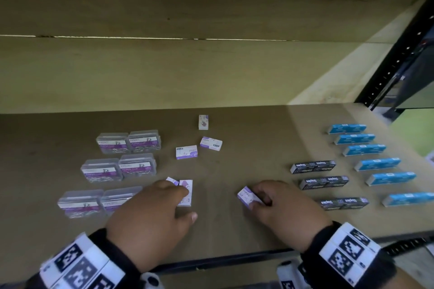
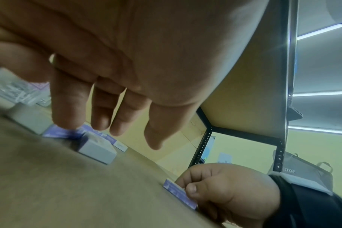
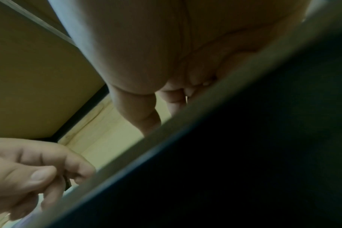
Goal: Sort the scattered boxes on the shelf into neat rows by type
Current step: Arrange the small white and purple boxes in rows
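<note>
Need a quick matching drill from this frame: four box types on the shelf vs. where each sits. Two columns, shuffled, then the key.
Things
1. clear paper clip boxes
2. light blue boxes
3. black staple boxes
4. small purple-and-white box

Places
A. far right column on the shelf
B. pinched in the right hand
C. left side, in pairs
D. short column just left of the light blue ones

Pairs: 1-C, 2-A, 3-D, 4-B
</note>
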